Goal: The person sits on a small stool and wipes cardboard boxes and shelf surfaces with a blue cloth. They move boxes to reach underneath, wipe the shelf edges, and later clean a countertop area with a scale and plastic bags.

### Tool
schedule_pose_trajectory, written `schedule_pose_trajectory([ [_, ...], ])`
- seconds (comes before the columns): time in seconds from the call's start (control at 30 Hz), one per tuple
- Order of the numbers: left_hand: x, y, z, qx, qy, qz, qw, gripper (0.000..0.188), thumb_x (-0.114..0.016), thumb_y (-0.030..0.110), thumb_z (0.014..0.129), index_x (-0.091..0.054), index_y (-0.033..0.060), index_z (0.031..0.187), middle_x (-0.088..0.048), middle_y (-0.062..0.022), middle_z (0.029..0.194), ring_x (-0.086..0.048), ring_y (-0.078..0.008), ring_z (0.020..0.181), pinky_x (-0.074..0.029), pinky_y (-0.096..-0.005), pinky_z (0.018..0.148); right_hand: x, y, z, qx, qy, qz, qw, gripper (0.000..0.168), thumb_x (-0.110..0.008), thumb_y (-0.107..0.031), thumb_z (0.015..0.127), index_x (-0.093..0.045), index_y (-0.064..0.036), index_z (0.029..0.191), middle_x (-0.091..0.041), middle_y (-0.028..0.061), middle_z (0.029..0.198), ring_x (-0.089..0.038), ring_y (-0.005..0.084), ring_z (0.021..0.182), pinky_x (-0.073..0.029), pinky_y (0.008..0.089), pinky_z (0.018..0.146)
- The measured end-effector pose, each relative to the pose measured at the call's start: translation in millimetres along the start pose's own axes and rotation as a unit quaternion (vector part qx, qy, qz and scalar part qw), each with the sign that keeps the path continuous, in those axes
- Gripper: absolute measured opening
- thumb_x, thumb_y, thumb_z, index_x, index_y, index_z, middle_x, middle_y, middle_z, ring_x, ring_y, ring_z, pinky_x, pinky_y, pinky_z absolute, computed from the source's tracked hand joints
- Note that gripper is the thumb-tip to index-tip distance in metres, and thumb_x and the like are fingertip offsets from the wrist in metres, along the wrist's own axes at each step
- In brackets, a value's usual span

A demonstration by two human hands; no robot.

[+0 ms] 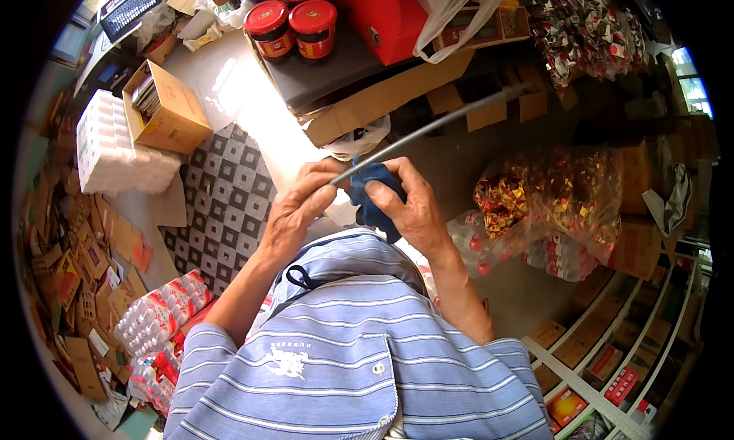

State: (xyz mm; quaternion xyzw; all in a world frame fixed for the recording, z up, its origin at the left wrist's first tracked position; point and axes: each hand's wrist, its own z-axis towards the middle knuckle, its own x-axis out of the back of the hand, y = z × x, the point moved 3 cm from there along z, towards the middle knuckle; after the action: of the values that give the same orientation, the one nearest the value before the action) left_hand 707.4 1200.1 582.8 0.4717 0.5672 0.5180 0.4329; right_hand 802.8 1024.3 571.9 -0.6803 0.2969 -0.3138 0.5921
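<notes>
A thin grey metal rod [418,135] runs slantwise from my hands to the upper right, its far end blurred. My left hand [301,202] grips the rod's near end between thumb and fingers. Bunched around or against the rod, just beyond that grip, is a dark blue cloth [375,196]. My right hand [410,205] pinches this cloth, thumb on top. Both hands are held close together in front of my striped shirt. Whether the cloth wraps the rod fully is hidden by the fingers.
Red-lidded jars [312,30] stand on a dark-topped table [321,84] ahead. A bag of wrapped sweets [545,193] lies right, above shelves [596,382]. Left are an open carton [172,116], a white wrapped pack [114,147], flattened cardboard [86,268] and bottle packs [163,311].
</notes>
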Motion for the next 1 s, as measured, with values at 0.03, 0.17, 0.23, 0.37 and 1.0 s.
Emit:
schedule_pose_trajectory([
  [0.03, -3.3, -9.3, 5.2, -0.025, -0.001, -0.066, 0.998, 0.03, -0.058, 0.027, 0.101, -0.069, 0.0019, 0.114, -0.057, -0.0058, 0.128, -0.053, -0.0166, 0.118, -0.042, -0.0297, 0.1, -9.1, 0.6, -0.9, -0.008, 0.007, -0.019, 1.0, 0.041, -0.063, -0.039, 0.095, -0.059, -0.003, 0.113, -0.065, 0.0158, 0.096, -0.066, 0.0236, 0.086, -0.053, 0.0358, 0.078],
  [0.17, -12.6, -25.4, 11.3, -0.036, 0.05, -0.136, 0.989, 0.027, -0.059, 0.019, 0.101, -0.066, 0.0013, 0.12, -0.061, -0.0077, 0.127, -0.054, -0.0172, 0.119, -0.041, -0.0311, 0.104, -43.2, -8.3, -7.6, -0.002, 0.0, -0.011, 1.0, 0.041, -0.056, -0.033, 0.097, -0.052, -0.002, 0.123, -0.064, 0.0212, 0.105, -0.064, 0.0331, 0.096, -0.05, 0.0414, 0.083],
  [0.23, -9.4, -27.6, 13.8, -0.041, 0.063, -0.125, 0.989, 0.027, -0.059, 0.019, 0.102, -0.066, 0.0013, 0.121, -0.063, -0.0058, 0.119, -0.057, -0.014, 0.11, -0.044, -0.0278, 0.098, -50.8, -7.9, -9.0, 0.055, 0.012, -0.096, 0.994, 0.037, -0.056, -0.027, 0.097, -0.053, 0.0, 0.121, -0.062, 0.0219, 0.108, -0.062, 0.0393, 0.097, -0.05, 0.0436, 0.083],
  [0.37, -0.1, -32.0, 9.8, -0.026, 0.093, -0.105, 0.99, 0.026, -0.059, 0.019, 0.102, -0.066, 0.0007, 0.121, -0.063, -0.0031, 0.108, -0.057, -0.0106, 0.099, -0.046, -0.0244, 0.088, -51.0, -26.2, -6.0, 0.194, 0.065, -0.306, 0.93, 0.036, -0.067, -0.021, 0.092, -0.06, 0.002, 0.118, -0.063, 0.0191, 0.11, -0.062, 0.0363, 0.098, -0.052, 0.0405, 0.086],
  [1.0, 69.5, -16.4, 11.0, 0.04, 0.052, -0.418, 0.906, 0.027, -0.061, 0.016, 0.1, -0.06, -0.0004, 0.121, -0.072, -0.0164, 0.099, -0.07, -0.0176, 0.086, -0.059, -0.0277, 0.078, -27.3, -48.0, 28.7, 0.054, 0.086, 0.301, 0.948, 0.023, -0.054, -0.014, 0.099, -0.054, 0.003, 0.114, -0.065, 0.0164, 0.099, -0.066, 0.0191, 0.075, -0.056, 0.0338, 0.065],
])
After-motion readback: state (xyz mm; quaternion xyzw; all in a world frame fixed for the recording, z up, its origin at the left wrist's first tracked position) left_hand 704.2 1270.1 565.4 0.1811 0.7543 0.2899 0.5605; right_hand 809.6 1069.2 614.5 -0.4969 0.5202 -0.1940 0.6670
